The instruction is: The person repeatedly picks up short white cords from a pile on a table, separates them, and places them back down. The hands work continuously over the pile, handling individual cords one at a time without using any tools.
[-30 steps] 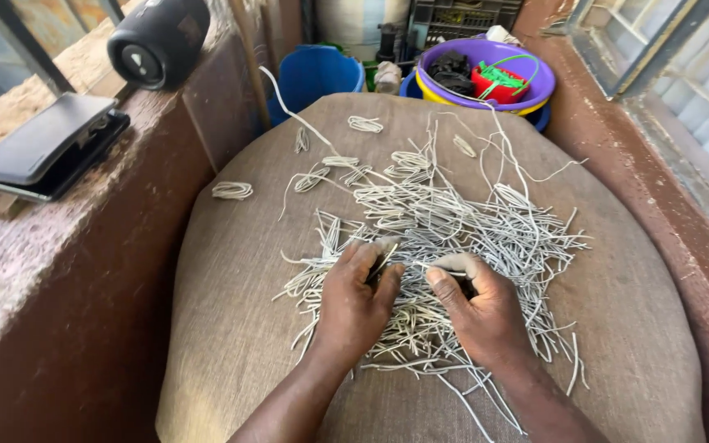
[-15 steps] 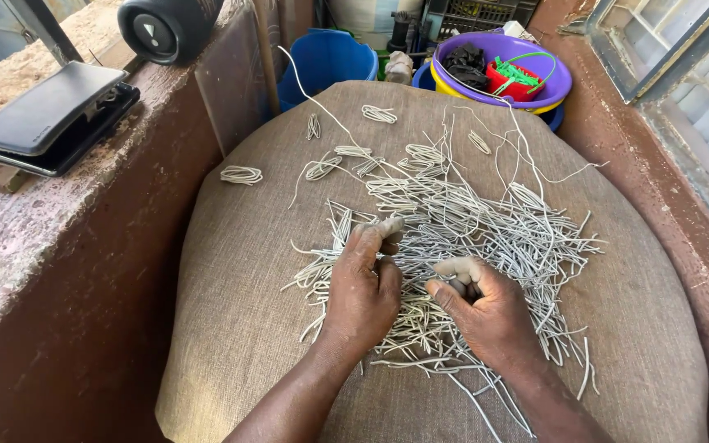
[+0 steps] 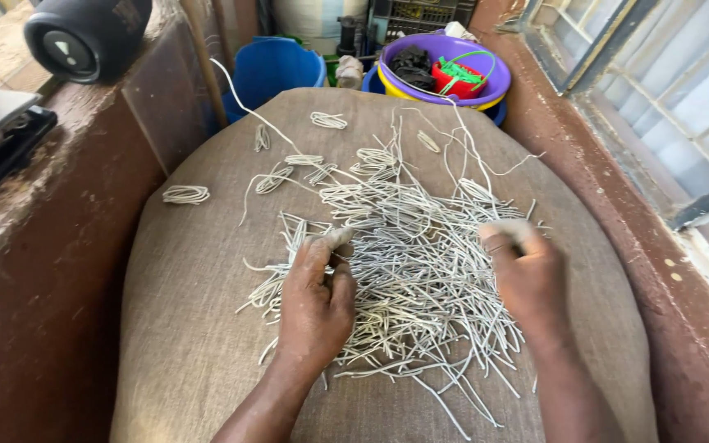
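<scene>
The pale strands (image 3: 404, 254) lie heaped on the burlap sack (image 3: 174, 328). On the heap's left edge, the left hand (image 3: 317, 299) pinches a few strands between thumb and fingers. The right hand (image 3: 527, 275), well apart on the right edge, is curled, its grip hidden; best to draw few, evenly.

Looks like a narrow home balcony or veranda turned into a small craft workspace. Hemmed in by a rough, worn reddish masonry ledge (image 3: 34, 271) at nine o'clock and a barred window (image 3: 658, 107) at two o'clock. Filled almost wall to wall by a stuffed burlap sack (image 3: 190, 344) serving as a worktop. Crowded at twelve o'clock with household plastic: a blue bucket (image 3: 276, 70) and stacked purple and yellow basins (image 3: 445, 70). Daylit throughout.
</scene>
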